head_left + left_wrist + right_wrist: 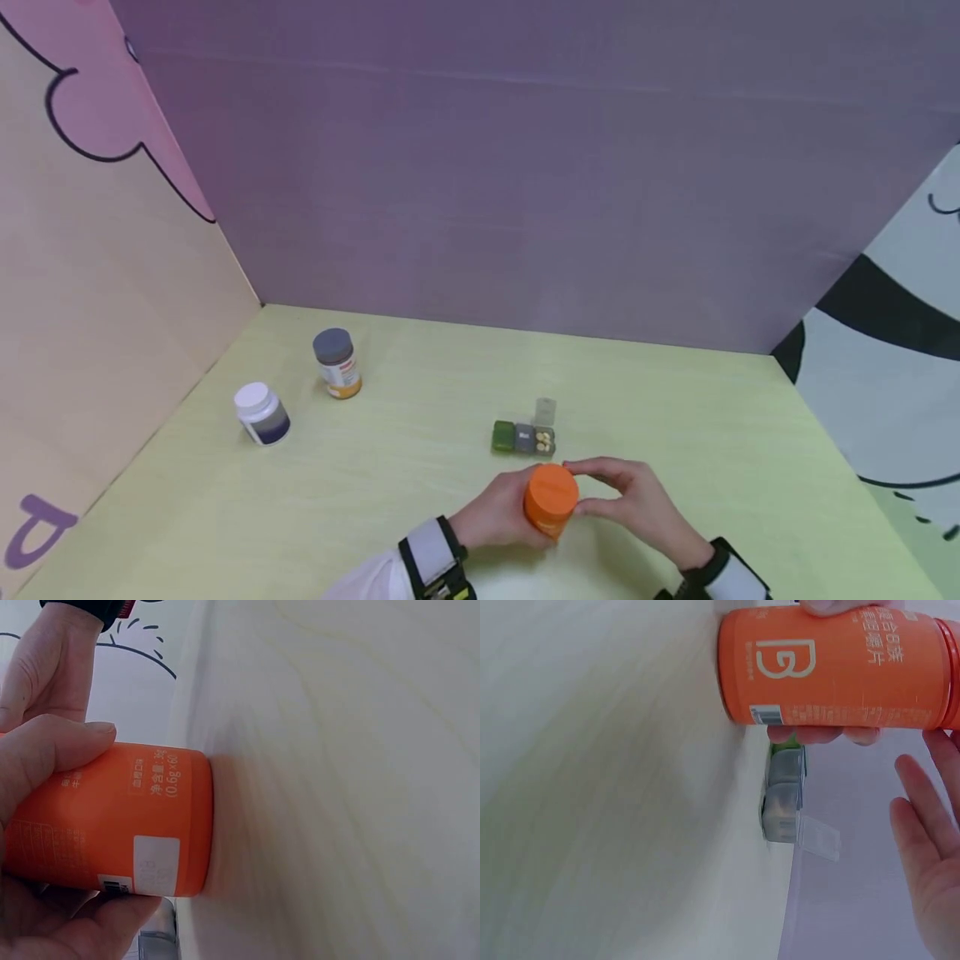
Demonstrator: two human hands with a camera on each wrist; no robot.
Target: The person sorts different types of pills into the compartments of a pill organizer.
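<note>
An orange supplement bottle [551, 500] stands upright at the front of the table, its cap facing up. My left hand [501, 510] grips its body from the left, the thumb and fingers on opposite sides in the left wrist view. At the cap [552, 487], my right hand [637, 504] pinches the rim between thumb and index finger; its other fingers spread away in the right wrist view. Just beyond the bottle lies a small pill box [523, 437] with a green, a grey and a clear compartment. The clear one has its lid [545, 411] raised and holds several pale tablets [544, 440].
Toward the back left stand a grey-capped bottle [337, 363] with an orange base and a white-capped bottle [262, 413] with a dark lower label. A purple panel [480, 183] closes off the back of the pale wooden table [405, 417], with printed panels at both sides.
</note>
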